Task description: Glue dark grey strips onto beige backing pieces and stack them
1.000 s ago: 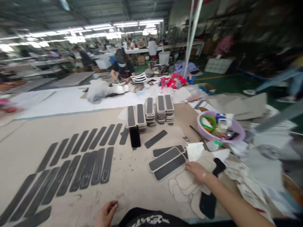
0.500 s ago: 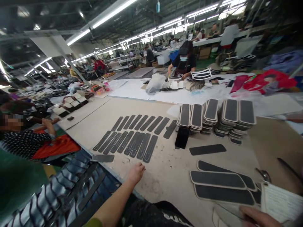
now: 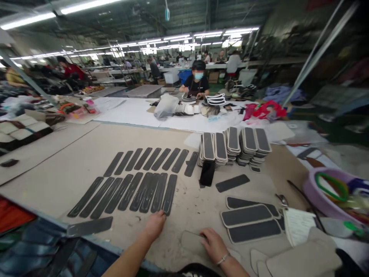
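My left hand (image 3: pixel 155 225) has its fingers drawn together at the near end of a dark grey strip (image 3: pixel 170 194), the rightmost of the front row. The strip lies flat, its edge marked by a shiny line. My right hand (image 3: pixel 213 244) wears a bracelet and grips the right end of a beige rounded panel (image 3: pixel 191 241) low over the table. Its thumb is hidden. Several more dark strips (image 3: pixel 98 198) lie slanted side by side in two rows. Right of my right hand lie a few dark panels with pale borders (image 3: pixel 253 230).
Stacks of bordered panels (image 3: pixel 209 146) stand beyond, with a black phone (image 3: pixel 207 173) against them. A loose strip (image 3: pixel 233 183), a paper sheet (image 3: pixel 300 226), beige panels (image 3: pixel 305 256) and a purple basin (image 3: pixel 313 188) are to the right. A masked co-worker (image 3: pixel 197 82) sits across the table.
The view has swung right. My left hand has moved forward to the end of the rightmost front strip. My right hand has come in from the far right and now holds a beige panel.
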`<state>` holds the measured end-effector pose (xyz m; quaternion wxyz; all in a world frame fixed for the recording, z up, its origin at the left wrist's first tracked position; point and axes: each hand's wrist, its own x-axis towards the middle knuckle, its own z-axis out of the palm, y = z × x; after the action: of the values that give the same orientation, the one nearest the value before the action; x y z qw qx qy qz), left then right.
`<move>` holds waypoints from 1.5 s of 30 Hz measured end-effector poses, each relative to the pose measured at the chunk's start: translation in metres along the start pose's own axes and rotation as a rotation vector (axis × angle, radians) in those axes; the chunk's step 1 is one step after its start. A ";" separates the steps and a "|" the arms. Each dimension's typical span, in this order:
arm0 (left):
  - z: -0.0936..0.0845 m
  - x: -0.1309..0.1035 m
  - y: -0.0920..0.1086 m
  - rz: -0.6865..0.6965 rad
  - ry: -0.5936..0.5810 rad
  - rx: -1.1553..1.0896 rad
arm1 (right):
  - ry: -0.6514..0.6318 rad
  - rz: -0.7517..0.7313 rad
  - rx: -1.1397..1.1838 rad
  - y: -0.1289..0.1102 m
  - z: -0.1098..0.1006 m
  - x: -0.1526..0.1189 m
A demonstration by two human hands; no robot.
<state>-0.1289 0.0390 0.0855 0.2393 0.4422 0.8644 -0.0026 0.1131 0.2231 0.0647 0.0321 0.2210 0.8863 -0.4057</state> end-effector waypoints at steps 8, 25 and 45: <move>-0.007 0.027 -0.003 0.175 -0.063 0.245 | 0.092 0.065 -0.146 0.003 0.011 -0.021; -0.132 -0.024 0.055 0.513 0.224 -0.157 | 0.430 0.360 0.869 -0.001 -0.006 -0.006; -0.145 -0.060 0.086 0.556 -0.318 -0.980 | 0.196 0.530 1.457 -0.016 -0.023 -0.021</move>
<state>-0.0930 0.0768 0.2563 0.5342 0.4843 0.5697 0.3943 0.1279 0.2228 0.0963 -0.1036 0.4256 0.3126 -0.8429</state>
